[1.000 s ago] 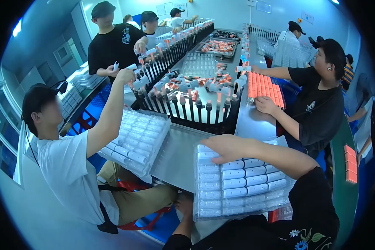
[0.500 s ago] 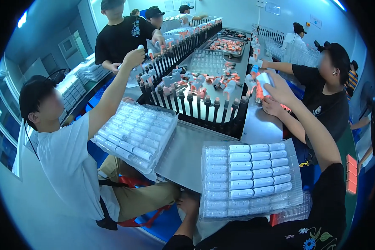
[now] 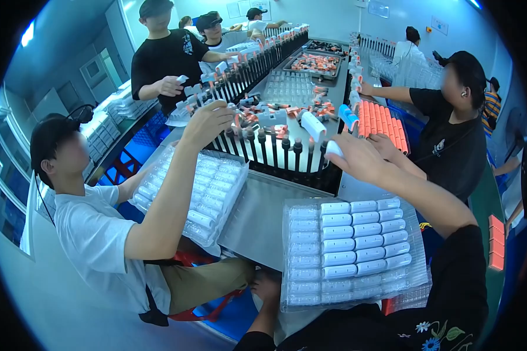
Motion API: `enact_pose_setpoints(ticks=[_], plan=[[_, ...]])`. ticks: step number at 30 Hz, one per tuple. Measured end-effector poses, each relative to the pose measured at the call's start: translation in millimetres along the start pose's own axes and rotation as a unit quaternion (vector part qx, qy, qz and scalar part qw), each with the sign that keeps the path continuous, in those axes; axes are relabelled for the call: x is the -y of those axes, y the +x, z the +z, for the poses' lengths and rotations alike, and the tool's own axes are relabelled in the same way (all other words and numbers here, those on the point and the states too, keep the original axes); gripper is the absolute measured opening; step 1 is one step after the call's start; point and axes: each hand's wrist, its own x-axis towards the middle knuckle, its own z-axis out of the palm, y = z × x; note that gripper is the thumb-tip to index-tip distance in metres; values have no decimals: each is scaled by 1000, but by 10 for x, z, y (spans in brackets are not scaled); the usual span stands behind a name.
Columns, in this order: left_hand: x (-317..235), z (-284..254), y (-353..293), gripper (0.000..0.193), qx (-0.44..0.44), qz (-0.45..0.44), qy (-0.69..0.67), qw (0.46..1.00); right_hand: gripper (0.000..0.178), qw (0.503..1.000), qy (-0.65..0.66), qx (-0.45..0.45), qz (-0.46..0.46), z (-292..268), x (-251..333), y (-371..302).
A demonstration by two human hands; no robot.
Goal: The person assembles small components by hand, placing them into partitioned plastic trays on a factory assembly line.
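My right hand (image 3: 360, 158) reaches over the near right corner of a rack of black posts (image 3: 287, 153), its fingers closed on a small white rounded shell (image 3: 334, 149). Just beyond it, a larger white shell (image 3: 314, 125) sits tilted on a post, and a blue-and-white piece (image 3: 349, 116) stands beside it. In front of me lies a clear plastic tray (image 3: 303, 234) with rows of white cylindrical shells (image 3: 366, 242). My left hand (image 3: 266, 288) is low by the tray's left edge, its fingers largely hidden.
At left, a co-worker in a white shirt (image 3: 93, 228) reaches to the rack beside another shell tray (image 3: 219, 225). A co-worker at right (image 3: 459, 123) is by a tray of orange tubes (image 3: 382, 126). Orange and grey parts (image 3: 316, 63) fill a far tray.
My right hand has moved left and toward me with a white shell. The left co-worker's hand has come lower and right along the rack. The orange tubes are now uncovered.
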Motion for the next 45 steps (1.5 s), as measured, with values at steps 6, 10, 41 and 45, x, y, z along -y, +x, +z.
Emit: enact_pose_setpoints(ticks=[6, 10, 41, 45], plan=[[30, -119, -21, 87, 27, 0, -9, 1000, 39, 974, 43, -222, 15, -212, -557, 54], [-60, -141, -32, 88, 1, 4, -14, 1000, 39, 975, -18, -145, -167, -366, -968, 539], [12, 7, 28, 93, 11, -8, -11, 1000, 61, 970, -34, 84, -224, 246, 889, -1759], [185, 456, 290, 74, -37, 3, -4, 999, 61, 966, 83, 87, -231, 161, 877, -1870]])
